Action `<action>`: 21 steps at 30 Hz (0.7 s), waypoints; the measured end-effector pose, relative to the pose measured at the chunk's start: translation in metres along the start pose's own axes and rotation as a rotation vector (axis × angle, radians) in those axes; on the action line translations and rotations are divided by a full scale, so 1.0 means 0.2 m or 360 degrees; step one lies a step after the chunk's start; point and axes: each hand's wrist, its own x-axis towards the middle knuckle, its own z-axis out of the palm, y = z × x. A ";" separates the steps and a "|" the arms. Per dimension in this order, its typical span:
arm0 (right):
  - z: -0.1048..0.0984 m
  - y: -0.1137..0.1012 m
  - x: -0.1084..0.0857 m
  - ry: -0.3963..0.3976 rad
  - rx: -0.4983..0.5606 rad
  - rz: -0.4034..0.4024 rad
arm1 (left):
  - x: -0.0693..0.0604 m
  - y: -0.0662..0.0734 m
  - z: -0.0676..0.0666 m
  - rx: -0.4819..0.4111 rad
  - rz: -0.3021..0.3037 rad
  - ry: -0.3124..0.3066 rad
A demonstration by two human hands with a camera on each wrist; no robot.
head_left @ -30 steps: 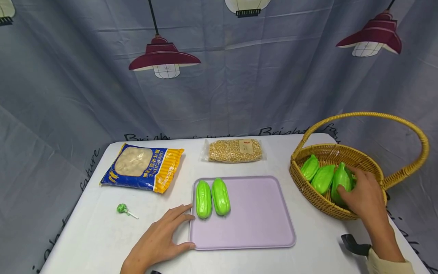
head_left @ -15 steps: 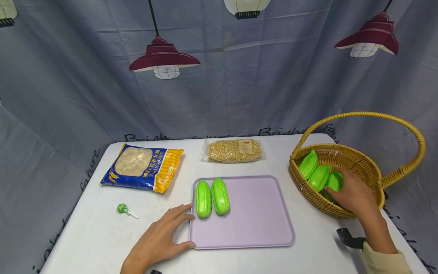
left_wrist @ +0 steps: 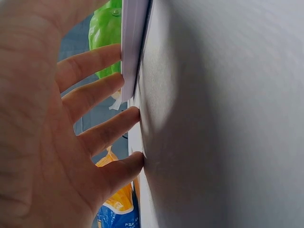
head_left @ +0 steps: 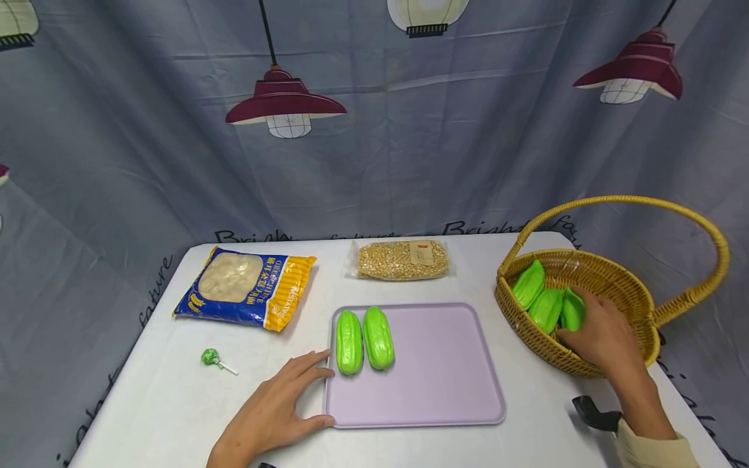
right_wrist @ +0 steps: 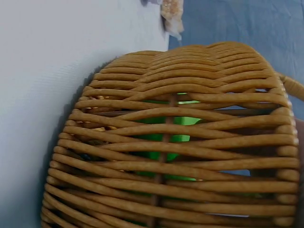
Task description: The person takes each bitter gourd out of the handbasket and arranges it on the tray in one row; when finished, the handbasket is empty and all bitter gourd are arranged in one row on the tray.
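In the head view the left hand (head_left: 272, 406) touches the left edge of the lilac tray (head_left: 445, 364) with its fingers spread. Two green vegetable-shaped pieces (head_left: 349, 342) lie side by side at the tray's left. The right hand (head_left: 603, 335) reaches into the wicker basket (head_left: 529, 341) and grips the rightmost green piece (head_left: 572, 310). Two more green pieces (head_left: 529, 284) lie beside it. The left wrist view shows the left hand's (left_wrist: 71, 142) fingertips at the tray's side (left_wrist: 129, 52). Basket weave (right_wrist: 190, 156) hides most of the right wrist view.
A blue and yellow pasta bag (head_left: 246, 286) lies at the back left, with a green lollipop (head_left: 210, 357) in front of it. A clear bag of grain (head_left: 398, 260) lies behind the tray. The basket's tall handle (head_left: 620, 199) arches above it, before a grey curtain (head_left: 374, 162).
Inside the basket the right hand has moved a little left with the green piece, which now sits against its neighbour. The left hand has stayed at the tray's edge.
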 end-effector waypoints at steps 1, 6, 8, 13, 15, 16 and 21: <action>0.00 0.00 0.00 -0.0007 -0.0003 0.0004 | 0.00 0.00 0.00 0.0001 0.0000 -0.0001; -0.03 0.01 -0.01 -0.0056 -0.0003 0.0012 | 0.00 0.00 0.01 0.0003 -0.0003 -0.0002; -0.04 0.02 -0.02 -0.0078 0.0011 0.0020 | 0.00 0.00 0.01 0.0001 -0.0002 -0.0004; -0.05 0.03 -0.02 -0.0069 0.0036 0.0018 | 0.00 0.00 0.00 -0.0003 -0.0005 -0.0008; -0.05 0.03 -0.03 -0.0034 0.0046 0.0010 | 0.00 0.00 0.00 -0.0003 -0.0006 -0.0009; -0.05 0.03 -0.03 -0.0015 0.0058 0.0004 | 0.00 0.00 0.00 -0.0005 -0.0003 -0.0008; -0.07 0.02 -0.04 0.0118 0.0125 -0.0075 | 0.00 0.00 0.00 -0.0007 -0.0024 -0.0030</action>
